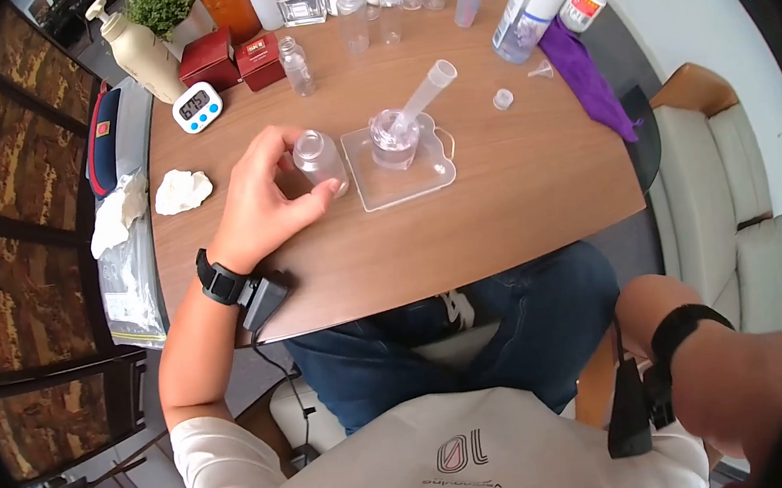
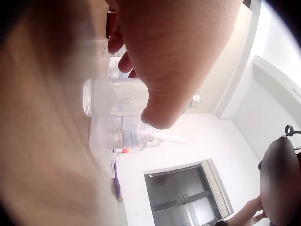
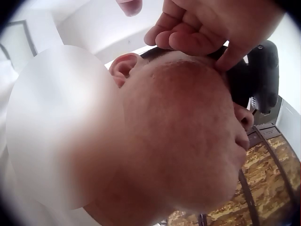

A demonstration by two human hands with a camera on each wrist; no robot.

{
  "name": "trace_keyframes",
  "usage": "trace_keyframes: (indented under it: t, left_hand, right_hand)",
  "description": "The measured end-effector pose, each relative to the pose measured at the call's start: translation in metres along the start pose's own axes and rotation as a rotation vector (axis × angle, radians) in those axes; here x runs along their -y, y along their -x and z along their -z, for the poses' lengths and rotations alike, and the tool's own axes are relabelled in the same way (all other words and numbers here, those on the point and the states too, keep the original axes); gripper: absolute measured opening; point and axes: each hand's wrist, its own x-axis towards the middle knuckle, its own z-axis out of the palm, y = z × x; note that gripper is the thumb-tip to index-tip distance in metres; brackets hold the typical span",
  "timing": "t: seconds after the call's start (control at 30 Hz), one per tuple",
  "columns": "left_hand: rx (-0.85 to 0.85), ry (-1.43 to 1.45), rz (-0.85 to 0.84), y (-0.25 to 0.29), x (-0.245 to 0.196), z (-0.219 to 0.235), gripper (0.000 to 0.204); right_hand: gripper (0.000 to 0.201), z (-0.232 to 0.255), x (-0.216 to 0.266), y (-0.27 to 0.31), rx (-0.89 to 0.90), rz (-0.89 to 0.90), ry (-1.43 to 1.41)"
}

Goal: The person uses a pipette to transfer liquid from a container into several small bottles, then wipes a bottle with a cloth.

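With thumb and fingers, the left hand (image 1: 265, 205) grips a clear, uncapped bottle (image 1: 321, 164) standing on the table. In the left wrist view the left hand (image 2: 178, 52) partly covers that bottle (image 2: 115, 97). Just right of it, a clear tray (image 1: 395, 189) bears a small clear container (image 1: 394, 153) with a translucent tube (image 1: 432, 90) leaning out of it. The right hand (image 3: 207, 28) is raised beside the person's head, fingers loosely bent, one fingertip at the temple. Of the right arm, the head view shows only wrist and forearm.
Behind stand a glass bottle (image 1: 296, 67), a white timer (image 1: 198, 108), red boxes (image 1: 210, 61) and a pump bottle (image 1: 141, 56). Crumpled tissue (image 1: 182, 191) lies at left. At right are a small cap (image 1: 503, 99), a large bottle (image 1: 530, 10) and purple cloth (image 1: 584, 81).
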Motion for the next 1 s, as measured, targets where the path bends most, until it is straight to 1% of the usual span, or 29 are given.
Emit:
trace_keyframes:
  t: [0.07,0.1,0.13,0.17,0.23,0.27,0.3,0.33,0.37,0.4,0.43,0.47,0.5,0.53,0.57,0.6,0.63,0.67,0.7,0.73,0.77,0.8,0.83,0.87,0.9,0.93,0.97,1.0]
  left_hand:
    - [-0.016,0.100,0.046,0.000,0.007,-0.004,0.047]
    - [-0.003,0.104,0.063,-0.001,0.011,-0.004,0.046]
    - [-0.001,0.086,0.062,-0.002,0.012,-0.003,0.046]
    - [-0.012,0.081,0.080,-0.004,0.012,-0.003,0.047]
    - [-0.025,0.061,0.099,-0.008,0.011,0.000,0.048]
    - [-0.054,0.099,0.112,-0.011,0.009,0.002,0.050]
    - [-0.082,0.139,0.111,-0.013,0.000,0.003,0.052]
    - [-0.083,0.134,0.108,-0.016,-0.002,0.005,0.052]
    - [-0.097,0.142,0.104,-0.021,-0.003,0.009,0.054]
    - [-0.110,0.150,0.096,-0.025,-0.006,0.011,0.056]
    - [-0.124,0.150,0.062,-0.030,-0.010,0.013,0.054]
    - [-0.122,0.144,0.065,-0.036,-0.012,0.014,0.054]
    - [-0.158,0.149,0.079,-0.043,-0.015,0.014,0.051]
    - [-0.194,0.154,0.079,-0.047,-0.025,0.013,0.049]
    - [-0.210,0.139,0.084,-0.060,-0.035,0.010,0.043]
    - [-0.207,0.134,0.087,-0.067,-0.039,0.006,0.043]
    - [-0.224,0.112,0.076,-0.072,-0.044,0.001,0.043]
    - [-0.242,0.089,0.065,-0.077,-0.048,-0.002,0.043]
    - [-0.238,0.039,0.034,-0.084,-0.047,-0.005,0.046]
    - [-0.239,0.035,0.029,-0.092,-0.046,-0.008,0.046]
    - [-0.237,0.015,-0.009,-0.087,-0.062,-0.010,0.048]
    - [-0.226,-0.016,-0.002,-0.097,-0.059,-0.016,0.050]
    - [-0.204,-0.090,0.003,-0.102,-0.066,-0.018,0.054]
    - [-0.202,-0.090,-0.002,-0.108,-0.066,-0.022,0.054]
    - [-0.176,-0.065,0.030,-0.115,-0.062,-0.026,0.056]
    - [-0.150,-0.040,0.063,-0.120,-0.061,-0.030,0.057]
    - [-0.125,-0.050,0.075,-0.125,-0.066,-0.034,0.060]
    - [-0.131,-0.042,0.039,-0.112,-0.091,-0.030,0.060]
  right_hand:
    - [0.020,0.001,-0.001,0.019,-0.034,0.013,-0.046]
    - [0.021,0.003,-0.006,0.021,-0.044,0.020,-0.067]
    - [0.022,0.009,0.001,0.035,-0.051,0.029,-0.086]
    - [0.022,0.011,0.019,0.035,-0.057,0.038,-0.101]
    - [0.024,0.015,0.005,0.056,-0.065,0.052,-0.136]
    - [0.025,0.045,0.060,0.133,-0.068,0.056,-0.153]
    - [0.026,0.045,0.073,0.149,-0.071,0.067,-0.156]
    - [0.027,0.040,0.064,0.138,-0.073,0.066,-0.168]
    - [0.028,0.054,0.087,0.166,-0.075,0.064,-0.178]
    - [0.029,0.037,0.057,0.126,-0.078,0.064,-0.185]
    - [0.030,0.033,0.052,0.115,-0.082,0.060,-0.197]
    - [0.031,0.036,0.059,0.125,-0.089,0.057,-0.213]
    - [0.032,0.025,0.034,0.092,-0.097,0.056,-0.229]
    - [0.033,0.014,0.035,0.092,-0.102,0.064,-0.235]
    - [0.034,0.030,0.068,0.144,-0.113,0.066,-0.256]
    - [0.035,0.034,0.079,0.161,-0.119,0.061,-0.272]
    - [0.036,0.046,0.101,0.196,-0.122,0.059,-0.285]
    - [0.037,0.041,0.096,0.189,-0.123,0.057,-0.297]
    - [0.038,0.028,0.057,0.127,-0.124,0.055,-0.308]
    - [0.040,0.022,0.040,0.098,-0.126,0.055,-0.318]
    - [0.041,0.001,0.077,0.138,-0.123,0.066,-0.297]
    - [0.042,0.001,0.039,0.080,-0.131,0.058,-0.317]
    - [0.043,-0.021,0.002,0.020,-0.136,0.055,-0.328]
    - [0.044,-0.029,-0.012,-0.009,-0.141,0.052,-0.335]
    - [0.045,-0.037,-0.032,-0.045,-0.144,0.050,-0.343]
    - [0.046,-0.035,-0.030,-0.043,-0.147,0.049,-0.352]
    - [0.049,-0.036,-0.041,-0.039,-0.179,0.012,-0.299]
    - [0.052,-0.064,-0.034,-0.030,-0.204,-0.013,-0.215]
